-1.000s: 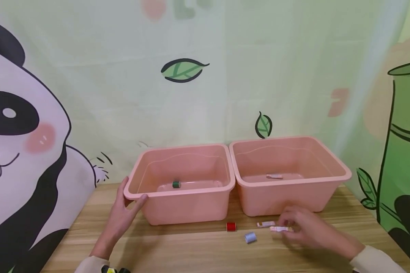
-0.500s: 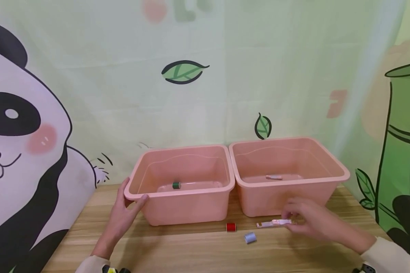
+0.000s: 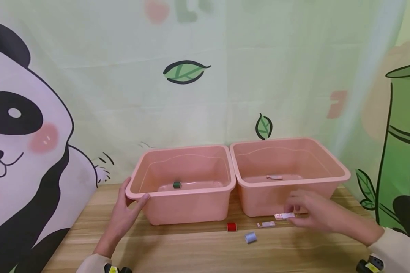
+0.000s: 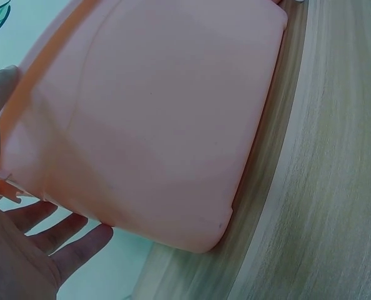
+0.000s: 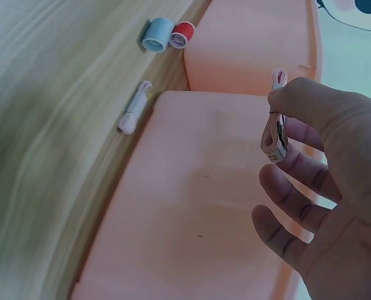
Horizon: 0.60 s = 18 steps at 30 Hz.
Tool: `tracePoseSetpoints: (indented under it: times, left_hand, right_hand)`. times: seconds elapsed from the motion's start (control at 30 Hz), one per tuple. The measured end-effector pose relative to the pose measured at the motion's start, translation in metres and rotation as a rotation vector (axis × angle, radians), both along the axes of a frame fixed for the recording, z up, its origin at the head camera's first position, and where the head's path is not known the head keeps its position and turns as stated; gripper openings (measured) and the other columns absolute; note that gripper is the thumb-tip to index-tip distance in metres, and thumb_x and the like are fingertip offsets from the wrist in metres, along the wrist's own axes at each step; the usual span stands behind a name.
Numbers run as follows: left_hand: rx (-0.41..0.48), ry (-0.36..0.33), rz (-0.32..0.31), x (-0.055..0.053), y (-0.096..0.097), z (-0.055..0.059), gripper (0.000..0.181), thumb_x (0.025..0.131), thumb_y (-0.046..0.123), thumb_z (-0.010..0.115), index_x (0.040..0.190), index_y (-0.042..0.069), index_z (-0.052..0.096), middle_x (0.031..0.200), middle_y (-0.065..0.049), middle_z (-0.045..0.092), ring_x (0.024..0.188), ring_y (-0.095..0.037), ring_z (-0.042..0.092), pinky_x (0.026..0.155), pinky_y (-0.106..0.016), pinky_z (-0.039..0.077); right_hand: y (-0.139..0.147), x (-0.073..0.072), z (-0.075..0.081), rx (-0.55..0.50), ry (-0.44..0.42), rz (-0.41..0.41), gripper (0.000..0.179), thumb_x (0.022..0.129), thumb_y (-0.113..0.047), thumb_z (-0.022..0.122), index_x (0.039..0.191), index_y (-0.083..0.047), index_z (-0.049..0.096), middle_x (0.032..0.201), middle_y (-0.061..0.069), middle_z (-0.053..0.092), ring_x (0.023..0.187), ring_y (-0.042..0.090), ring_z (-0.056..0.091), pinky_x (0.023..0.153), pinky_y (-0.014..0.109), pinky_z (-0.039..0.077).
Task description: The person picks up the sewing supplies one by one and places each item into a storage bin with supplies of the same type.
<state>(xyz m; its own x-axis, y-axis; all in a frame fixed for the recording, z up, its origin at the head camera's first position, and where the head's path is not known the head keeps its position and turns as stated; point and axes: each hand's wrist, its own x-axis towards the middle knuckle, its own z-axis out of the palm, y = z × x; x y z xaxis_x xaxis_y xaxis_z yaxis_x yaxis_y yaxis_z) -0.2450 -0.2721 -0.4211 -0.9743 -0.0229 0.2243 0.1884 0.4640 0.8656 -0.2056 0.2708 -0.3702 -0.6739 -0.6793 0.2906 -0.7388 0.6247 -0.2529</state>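
Observation:
My right hand (image 3: 316,212) pinches a folded tape measure (image 5: 275,137) between thumb and fingers, raised in front of the right pink plastic bin (image 3: 287,197). A second folded tape measure (image 3: 266,224) lies on the table below it. Left of that are a red thread spool (image 3: 231,226) and a light blue thread spool (image 3: 250,237). My left hand (image 3: 121,218) holds the front left corner of the left pink bin (image 3: 188,208), thumb on the rim and fingers round the side. Inside that bin lies a green thread spool (image 3: 177,185); the right bin contains another folded tape measure (image 3: 274,177).
Both bins stand side by side at the back of the wooden table (image 3: 191,250), their rims close together. Behind them hangs a pale green cloth backdrop (image 3: 225,76) printed with a panda, leaves and bamboo.
My right hand has lifted one folded tape measure off the table, up towards the right bin's front wall. The left hand keeps its place on the left bin.

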Motion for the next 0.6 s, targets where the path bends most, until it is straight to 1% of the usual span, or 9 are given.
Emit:
tracePoseSetpoints:
  times: [0.1,0.2,0.33,0.4,0.47,0.5,0.6]
  left_hand:
    - [-0.001,0.004,0.003,0.000,0.000,-0.001,0.097,0.098,0.047,0.068,0.166,0.024,0.002,0.164,-0.015,0.028,0.137,-0.037,0.044,0.107,-0.057,0.044]
    - [0.001,0.009,0.005,0.000,0.001,-0.002,0.096,0.098,0.047,0.068,0.166,0.024,0.003,0.164,-0.014,0.028,0.136,-0.036,0.044,0.107,-0.057,0.044]
    - [0.007,0.012,0.005,0.000,0.000,-0.003,0.096,0.098,0.046,0.068,0.166,0.024,0.004,0.163,-0.014,0.029,0.136,-0.036,0.044,0.107,-0.056,0.044]
    - [0.008,0.012,0.004,-0.001,0.000,-0.004,0.096,0.098,0.047,0.068,0.165,0.024,0.004,0.163,-0.013,0.029,0.136,-0.036,0.044,0.107,-0.056,0.044]
    - [0.012,0.014,0.002,-0.002,0.000,-0.004,0.096,0.098,0.046,0.068,0.165,0.025,0.004,0.163,-0.013,0.029,0.136,-0.036,0.044,0.107,-0.057,0.044]
    - [0.012,0.015,0.002,-0.002,0.000,-0.004,0.095,0.098,0.046,0.068,0.165,0.026,0.004,0.163,-0.013,0.029,0.136,-0.035,0.044,0.107,-0.057,0.044]
    - [0.009,0.027,0.003,-0.002,-0.001,-0.005,0.094,0.098,0.045,0.068,0.165,0.027,0.005,0.163,-0.013,0.030,0.135,-0.034,0.045,0.107,-0.056,0.045]
  right_hand:
    - [-0.001,-0.001,0.009,0.016,-0.014,0.008,0.008,0.092,-0.025,0.078,0.092,-0.024,0.071,0.090,-0.020,0.059,0.080,0.001,0.053,0.068,0.027,0.052]
    - [-0.002,-0.003,0.019,0.022,-0.016,0.007,0.011,0.090,-0.021,0.080,0.092,-0.024,0.071,0.088,-0.020,0.060,0.078,0.001,0.053,0.067,0.026,0.052]
    - [-0.003,-0.006,0.035,0.018,-0.042,-0.005,0.015,0.089,-0.019,0.081,0.093,-0.028,0.069,0.088,-0.020,0.059,0.078,0.001,0.053,0.066,0.025,0.050]
    - [-0.003,-0.009,0.043,0.003,-0.042,0.007,0.016,0.090,-0.018,0.081,0.093,-0.029,0.069,0.087,-0.021,0.059,0.078,0.001,0.053,0.066,0.024,0.050]
    - [-0.004,-0.013,0.052,-0.021,-0.041,0.040,0.017,0.090,-0.016,0.081,0.091,-0.029,0.069,0.086,-0.022,0.060,0.076,0.002,0.055,0.064,0.023,0.049]
    - [-0.004,-0.016,0.057,-0.032,-0.022,0.064,0.019,0.089,-0.014,0.081,0.090,-0.028,0.069,0.084,-0.022,0.060,0.074,0.002,0.055,0.063,0.023,0.049]
    - [-0.006,-0.024,0.070,-0.032,0.098,0.115,0.025,0.084,-0.009,0.083,0.084,-0.030,0.069,0.078,-0.024,0.059,0.069,0.001,0.055,0.060,0.022,0.048]
